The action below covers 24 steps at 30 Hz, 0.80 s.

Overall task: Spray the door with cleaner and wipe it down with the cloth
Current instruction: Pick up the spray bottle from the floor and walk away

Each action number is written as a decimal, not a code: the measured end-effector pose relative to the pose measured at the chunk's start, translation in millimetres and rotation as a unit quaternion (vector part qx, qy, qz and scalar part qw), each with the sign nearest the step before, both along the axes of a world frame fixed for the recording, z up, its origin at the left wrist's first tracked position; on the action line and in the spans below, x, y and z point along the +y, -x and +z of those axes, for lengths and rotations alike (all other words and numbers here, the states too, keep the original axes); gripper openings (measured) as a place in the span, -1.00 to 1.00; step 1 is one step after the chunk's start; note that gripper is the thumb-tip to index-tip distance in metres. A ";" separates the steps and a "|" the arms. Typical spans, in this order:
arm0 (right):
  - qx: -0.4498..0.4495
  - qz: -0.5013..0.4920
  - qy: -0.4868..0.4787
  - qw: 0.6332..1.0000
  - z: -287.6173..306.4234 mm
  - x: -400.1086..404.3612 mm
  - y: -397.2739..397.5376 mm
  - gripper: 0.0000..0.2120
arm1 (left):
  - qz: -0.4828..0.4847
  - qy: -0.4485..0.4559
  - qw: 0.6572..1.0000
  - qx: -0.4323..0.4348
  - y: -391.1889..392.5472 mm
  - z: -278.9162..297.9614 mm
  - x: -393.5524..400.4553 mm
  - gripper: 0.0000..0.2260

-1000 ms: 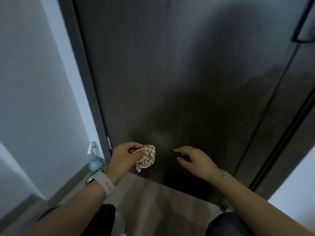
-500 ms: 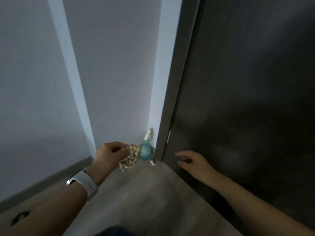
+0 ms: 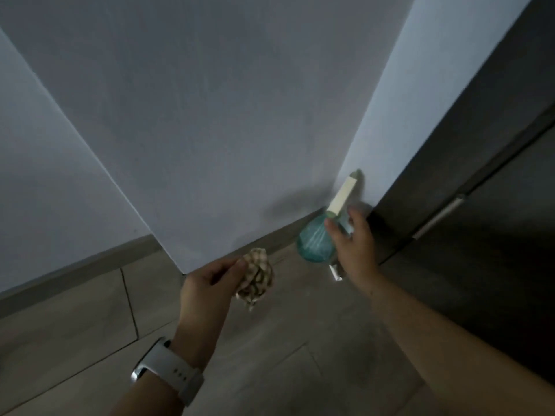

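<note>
Head view looks down into a corner where the pale grey wall (image 3: 210,115) meets the dark wood-grain door (image 3: 495,265) at the right. A round teal translucent spray bottle (image 3: 313,243) with a cream-and-green pump head stands on the grey tiled floor (image 3: 270,355) right in that corner, beside the door frame. The right hand (image 3: 354,244) reaches to it with fingers spread and loose around the bottle's neck; nothing is gripped yet. The left hand (image 3: 207,283), wearing a white-strapped watch (image 3: 171,373), grips a crumpled beige patterned cloth (image 3: 255,277) just left of the bottle.

The bottle looks top-heavy with its long head, so a glancing touch could probably tip it against the wall or roll it away. A careless grip might press the trigger and spray the floor instead of the door. Liquid level inside the bottle is too dim to judge, though the teal body appears tinted throughout.
</note>
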State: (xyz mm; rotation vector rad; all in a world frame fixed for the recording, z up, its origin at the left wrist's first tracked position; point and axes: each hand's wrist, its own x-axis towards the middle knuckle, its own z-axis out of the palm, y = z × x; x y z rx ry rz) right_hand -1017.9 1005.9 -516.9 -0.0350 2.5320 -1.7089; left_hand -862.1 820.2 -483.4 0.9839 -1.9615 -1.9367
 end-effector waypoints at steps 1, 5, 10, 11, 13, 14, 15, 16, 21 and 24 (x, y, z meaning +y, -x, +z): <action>0.009 -0.004 0.006 1.000 -9.4 -9.6 10.4 -0.60 | 0.009 -0.013 1.000 -0.004 3.6 -7.7 0.2 -0.91; 0.061 -0.035 0.000 0.997 -22.5 -30.4 21.4 -0.82 | 0.035 -0.049 0.998 -0.014 11.1 -7.8 -1.1 -0.89; -0.030 -0.011 0.031 0.999 19.7 -13.0 -25.7 -0.55 | 0.066 -0.055 0.995 -0.051 14.1 36.3 -4.7 -0.89; -0.057 -0.010 0.031 0.998 39.6 -6.1 -39.1 -0.54 | 0.065 -0.063 0.994 -0.057 10.9 53.4 -2.1 -0.89; -0.112 -0.013 0.033 0.993 84.9 7.0 -68.1 -0.53 | 0.060 -0.072 0.994 -0.064 1.8 99.0 2.3 -0.88; -0.137 -0.008 0.036 0.990 110.7 11.8 -83.0 -0.49 | 0.061 -0.079 0.993 -0.063 -3.6 125.6 2.8 -0.89; -0.159 -0.008 0.040 0.986 141.1 14.3 -97.3 -0.44 | 0.067 -0.089 0.992 -0.067 -10.0 153.3 2.2 -0.91; -0.164 -0.015 0.042 0.985 163.9 17.0 -108.6 -0.41 | 0.074 -0.094 0.990 -0.072 -15.2 174.5 1.7 -0.93; -0.195 -0.003 0.024 0.981 328.2 24.6 -163.0 -0.46 | 0.082 -0.096 0.988 -0.091 -62.2 329.1 -0.2 -0.97; -0.198 0.039 0.025 0.979 448.1 21.7 -189.1 -0.54 | 0.102 -0.097 0.986 -0.093 -96.5 438.1 -3.1 -0.98</action>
